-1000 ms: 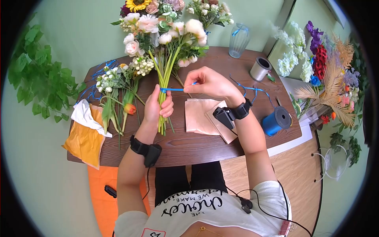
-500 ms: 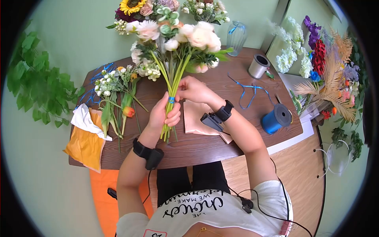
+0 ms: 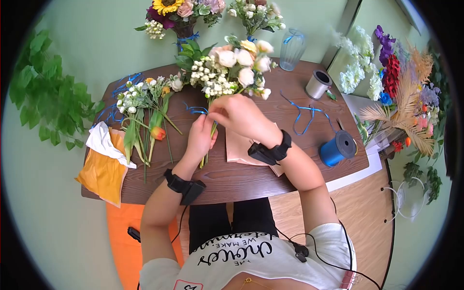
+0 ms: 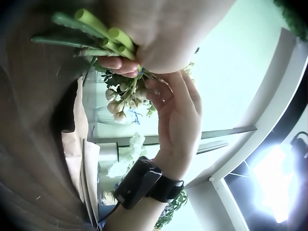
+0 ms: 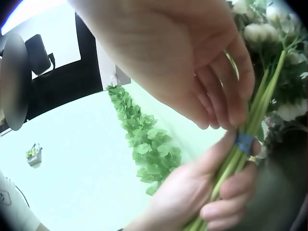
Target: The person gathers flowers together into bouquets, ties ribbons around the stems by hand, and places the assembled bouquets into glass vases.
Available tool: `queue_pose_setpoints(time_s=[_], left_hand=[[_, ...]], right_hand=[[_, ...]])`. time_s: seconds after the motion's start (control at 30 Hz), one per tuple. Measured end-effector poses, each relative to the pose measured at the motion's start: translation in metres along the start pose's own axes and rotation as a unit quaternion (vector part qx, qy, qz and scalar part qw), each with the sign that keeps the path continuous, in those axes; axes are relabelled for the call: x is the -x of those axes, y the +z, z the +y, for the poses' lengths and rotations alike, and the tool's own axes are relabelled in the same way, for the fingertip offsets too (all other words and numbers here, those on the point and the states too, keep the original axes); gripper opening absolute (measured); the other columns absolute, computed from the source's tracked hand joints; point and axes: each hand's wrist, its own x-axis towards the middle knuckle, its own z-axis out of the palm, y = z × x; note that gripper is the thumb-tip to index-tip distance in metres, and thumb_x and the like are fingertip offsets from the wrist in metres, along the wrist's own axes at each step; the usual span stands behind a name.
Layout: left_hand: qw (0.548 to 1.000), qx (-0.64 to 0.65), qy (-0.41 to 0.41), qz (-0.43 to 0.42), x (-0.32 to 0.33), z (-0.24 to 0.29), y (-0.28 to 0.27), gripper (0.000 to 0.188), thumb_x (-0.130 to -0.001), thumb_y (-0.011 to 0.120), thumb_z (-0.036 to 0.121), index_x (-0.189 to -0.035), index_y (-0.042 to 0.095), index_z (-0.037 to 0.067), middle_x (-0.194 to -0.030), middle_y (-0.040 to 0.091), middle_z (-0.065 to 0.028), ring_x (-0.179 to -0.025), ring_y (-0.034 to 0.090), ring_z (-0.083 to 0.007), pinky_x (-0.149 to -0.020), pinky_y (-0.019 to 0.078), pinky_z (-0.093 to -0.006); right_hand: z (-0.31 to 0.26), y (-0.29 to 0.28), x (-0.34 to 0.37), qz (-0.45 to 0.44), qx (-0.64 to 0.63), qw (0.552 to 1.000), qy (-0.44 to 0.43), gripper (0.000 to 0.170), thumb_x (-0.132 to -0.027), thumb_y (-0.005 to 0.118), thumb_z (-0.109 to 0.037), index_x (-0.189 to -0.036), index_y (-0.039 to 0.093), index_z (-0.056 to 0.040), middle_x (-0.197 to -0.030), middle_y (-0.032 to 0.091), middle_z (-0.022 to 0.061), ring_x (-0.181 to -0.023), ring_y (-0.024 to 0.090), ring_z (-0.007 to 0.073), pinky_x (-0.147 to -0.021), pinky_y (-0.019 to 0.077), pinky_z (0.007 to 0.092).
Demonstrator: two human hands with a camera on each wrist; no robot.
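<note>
In the head view my left hand grips the green stems of a bouquet of white and cream flowers with white berry sprigs. A blue ribbon band circles the stems just above the left thumb. My right hand is curled over the stems at that band, its fingertips pinching the blue ribbon, whose loose tails stick out to the left. Seen from the right wrist, the right fingers bend against the stems above the band; the right thumb is hidden there.
Loose flowers and a yellow-and-white wrapper lie at left. Folded pink paper is beneath the right forearm. To the right are a blue ribbon spool, a silver spool and a glass vase. Finished bouquets stand behind.
The right hand first pulled the ribbon out to the right, then brought it in to the stems; now it is across their front. The bouquet has turned and tilted, and ribbon tails show at left.
</note>
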Motion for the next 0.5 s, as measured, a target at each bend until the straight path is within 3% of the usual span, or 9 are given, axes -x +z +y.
queue_pose_setpoints(time_s=[0.07, 0.27, 0.5], left_hand=[[1.0, -0.004, 0.017, 0.004, 0.001, -0.004, 0.002, 0.026, -0.101, 0.037, 0.025, -0.092, 0.051, 0.005, -0.053, 0.045, -0.0009, -0.037, 0.039, -0.0083, -0.033, 0.0291, -0.0241], [0.998, -0.051, 0.026, 0.016, 0.0, -0.011, 0.002, 0.026, -0.101, 0.038, 0.023, -0.093, 0.053, 0.003, -0.056, 0.049, -0.0016, -0.043, 0.044, -0.0089, -0.038, 0.033, -0.0246], [0.989, -0.136, 0.042, 0.03, 0.0, -0.008, 0.002, 0.028, -0.099, 0.042, 0.023, -0.09, 0.056, 0.0, -0.056, 0.054, -0.0035, -0.047, 0.051, -0.0111, -0.044, 0.039, -0.0286]], right_hand=[[0.008, 0.019, 0.0, 0.045, 0.025, 0.998, -0.034, 0.014, -0.078, 0.067, -0.016, -0.086, 0.068, -0.0043, -0.077, 0.064, 0.0096, -0.072, 0.063, 0.0274, -0.064, 0.0505, 0.0364], [0.011, 0.031, 0.001, 0.052, 0.044, 0.998, -0.012, 0.016, -0.078, 0.068, -0.017, -0.086, 0.068, -0.0033, -0.077, 0.062, 0.0098, -0.073, 0.063, 0.0287, -0.065, 0.0509, 0.037], [0.019, 0.046, 0.0, 0.117, 0.039, 0.992, 0.018, 0.021, -0.077, 0.069, -0.019, -0.09, 0.068, -0.0013, -0.079, 0.063, 0.013, -0.072, 0.063, 0.0295, -0.066, 0.0507, 0.0382]])
